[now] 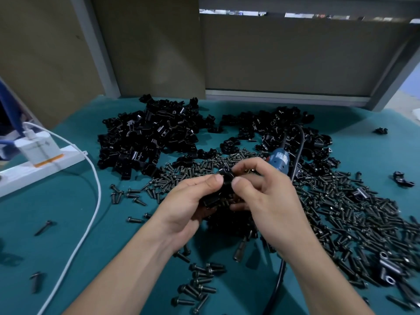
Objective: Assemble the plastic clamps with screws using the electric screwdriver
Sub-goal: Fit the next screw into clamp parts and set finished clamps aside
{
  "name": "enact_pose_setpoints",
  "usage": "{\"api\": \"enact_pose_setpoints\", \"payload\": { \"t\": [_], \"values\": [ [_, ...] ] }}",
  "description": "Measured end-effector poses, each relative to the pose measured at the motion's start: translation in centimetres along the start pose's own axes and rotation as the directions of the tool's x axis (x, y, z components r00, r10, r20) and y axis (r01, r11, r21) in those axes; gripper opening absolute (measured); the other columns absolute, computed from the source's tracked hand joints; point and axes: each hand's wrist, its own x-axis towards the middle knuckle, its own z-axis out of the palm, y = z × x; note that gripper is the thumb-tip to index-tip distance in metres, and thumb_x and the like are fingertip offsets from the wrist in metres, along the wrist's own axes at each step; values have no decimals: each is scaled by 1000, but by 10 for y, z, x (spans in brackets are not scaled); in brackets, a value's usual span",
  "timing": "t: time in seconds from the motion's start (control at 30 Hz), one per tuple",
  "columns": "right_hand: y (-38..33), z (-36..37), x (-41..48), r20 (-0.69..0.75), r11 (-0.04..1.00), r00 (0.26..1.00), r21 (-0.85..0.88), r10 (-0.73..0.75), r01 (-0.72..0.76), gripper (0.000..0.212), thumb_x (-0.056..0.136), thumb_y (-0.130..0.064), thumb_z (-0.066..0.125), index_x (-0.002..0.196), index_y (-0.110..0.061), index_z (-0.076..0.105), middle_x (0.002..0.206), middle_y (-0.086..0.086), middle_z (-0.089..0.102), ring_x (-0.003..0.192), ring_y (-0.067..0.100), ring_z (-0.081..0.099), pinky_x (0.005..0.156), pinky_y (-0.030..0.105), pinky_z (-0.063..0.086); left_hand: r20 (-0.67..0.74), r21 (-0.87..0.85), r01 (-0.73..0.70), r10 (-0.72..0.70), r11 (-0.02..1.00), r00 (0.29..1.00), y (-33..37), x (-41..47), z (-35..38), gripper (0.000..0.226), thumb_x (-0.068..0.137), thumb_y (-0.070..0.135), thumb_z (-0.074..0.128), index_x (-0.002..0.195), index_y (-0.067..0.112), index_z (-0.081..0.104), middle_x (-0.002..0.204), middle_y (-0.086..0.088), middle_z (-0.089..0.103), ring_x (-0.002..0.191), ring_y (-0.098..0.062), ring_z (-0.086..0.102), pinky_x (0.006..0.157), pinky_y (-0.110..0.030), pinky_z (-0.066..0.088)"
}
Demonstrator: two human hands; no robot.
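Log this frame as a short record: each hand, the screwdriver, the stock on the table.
left hand: pinches a black clamp
right hand: grips the same clamp
electric screwdriver: lies unheld behind the hands
clamp parts: piled at the far side of the green table
screws: loose heap, mostly right of the hands
power strip: left, charger plugged in

Left hand (191, 201), right hand (261, 196) together, fingers pinching.

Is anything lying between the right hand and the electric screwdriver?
Nothing visible. The electric screwdriver lies uncovered on the screws just beyond the right hand, which pinches the plastic clamp together with the left hand.
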Motion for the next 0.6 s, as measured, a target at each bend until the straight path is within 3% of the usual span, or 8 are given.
{"api": "enact_pose_setpoints", "payload": {
  "t": [0.1, 0.23, 0.33, 0.47, 0.6],
  "values": [
    [0, -2, 2, 12, 998, 999, 42, 53, -53, 12, 95, -24, 73, 99, -32, 66, 85, -5, 80, 71, 17, 75, 74, 41, 64, 2, 32, 16, -16, 999, 1000, 1, -1, -2, 32, 84, 29, 73, 101, 3, 79, 105, -22, 76, 92, -27, 73, 80, -31, 62],
    [1, -9, 5, 64, 963, 990, 231, 124, -135, 26, 87, -20, 81, 110, -30, 74, 81, 0, 79, 64, 10, 69, 71, 26, 59, 53, 59, 51, -54, 997, 997, 3, -2, 0, 29, 88, 30, 70, 100, 5, 79, 96, -16, 76, 82, -20, 73, 68, -24, 58],
    [4, -13, 7, 75, 907, 982, 375, 173, -189, 37, 70, -26, 82, 106, -22, 76, 90, 3, 81, 78, 10, 76, 71, 17, 57, -42, -15, 55, -55, 998, 998, 1, -1, 2, 26, 82, 32, 68, 91, 15, 85, 75, -6, 71, 55, -8, 58, 46, -14, 44],
    [7, -9, 6, 74, 906, 984, 383, 162, -178, 30, 73, -17, 84, 102, -25, 79, 97, 4, 81, 93, 19, 78, 75, 22, 60, -104, -42, 33, -37, 999, 994, -1, -2, 2, 24, 79, 36, 69, 82, 16, 82, 71, -5, 66, 45, -5, 49, 39, -12, 36],
    [6, -4, 5, 32, 931, 991, 339, 132, -135, 33, 81, -9, 82, 96, -39, 83, 98, 1, 81, 91, 21, 79, 81, 26, 62, -114, 2, 45, -44, 999, 992, -2, -3, 2, 41, 80, 39, 68, 102, 4, 70, 72, -7, 67, 46, -7, 51, 41, -13, 38]
  ]
}}
